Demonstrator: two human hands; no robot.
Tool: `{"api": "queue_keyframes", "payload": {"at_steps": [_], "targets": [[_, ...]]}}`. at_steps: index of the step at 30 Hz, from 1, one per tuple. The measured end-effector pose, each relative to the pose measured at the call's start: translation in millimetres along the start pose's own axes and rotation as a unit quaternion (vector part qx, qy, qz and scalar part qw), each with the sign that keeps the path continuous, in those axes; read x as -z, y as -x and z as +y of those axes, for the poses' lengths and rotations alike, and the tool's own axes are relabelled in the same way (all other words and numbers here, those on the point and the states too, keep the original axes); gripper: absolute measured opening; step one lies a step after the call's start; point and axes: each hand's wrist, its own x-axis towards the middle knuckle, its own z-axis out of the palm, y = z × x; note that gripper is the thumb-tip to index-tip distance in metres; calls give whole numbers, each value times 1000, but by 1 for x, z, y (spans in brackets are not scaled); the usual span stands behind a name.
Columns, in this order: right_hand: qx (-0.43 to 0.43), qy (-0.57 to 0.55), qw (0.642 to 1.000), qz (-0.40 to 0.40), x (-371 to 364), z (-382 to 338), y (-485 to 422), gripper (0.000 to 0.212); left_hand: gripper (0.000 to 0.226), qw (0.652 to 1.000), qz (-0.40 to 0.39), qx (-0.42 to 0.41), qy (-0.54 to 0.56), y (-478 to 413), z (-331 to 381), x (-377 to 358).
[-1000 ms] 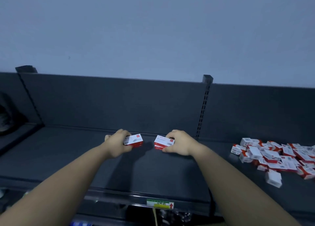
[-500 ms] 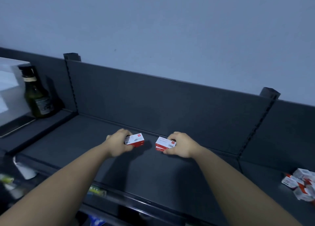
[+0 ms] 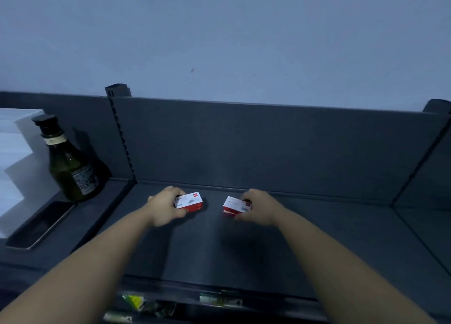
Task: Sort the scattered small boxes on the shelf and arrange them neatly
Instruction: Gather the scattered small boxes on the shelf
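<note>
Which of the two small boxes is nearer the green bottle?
The box gripped by the left hand: it lies toward the green bottle, left of the gap. The other box, in the right hand, is farther right.

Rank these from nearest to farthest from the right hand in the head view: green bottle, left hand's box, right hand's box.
1. Right hand's box: gripped by the right hand itself.
2. Left hand's box: to its left, held in the left hand.
3. Green bottle: far left, on the adjoining shelf section.
</note>
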Motion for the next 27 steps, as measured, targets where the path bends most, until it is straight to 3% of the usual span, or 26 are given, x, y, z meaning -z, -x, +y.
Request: {"api": "queue_keyframes", "payload": {"at_steps": [8, 16, 22, 27], "targets": [[-31, 20, 999, -36, -30, -41, -17, 47, 30, 998, -33, -23, 48, -11, -42, 12], [-51, 33, 997, -55, -58, -61, -50, 55, 21, 999, -7, 29, 34, -21, -70, -6], [-74, 88, 989, -93, -76, -66, -60, 59, 45, 998, -53, 12, -41, -28, -83, -25], [-82, 60, 988, -116, -74, -58, -60, 74, 52, 987, -107, -12, -118, -41, -79, -12]]}}
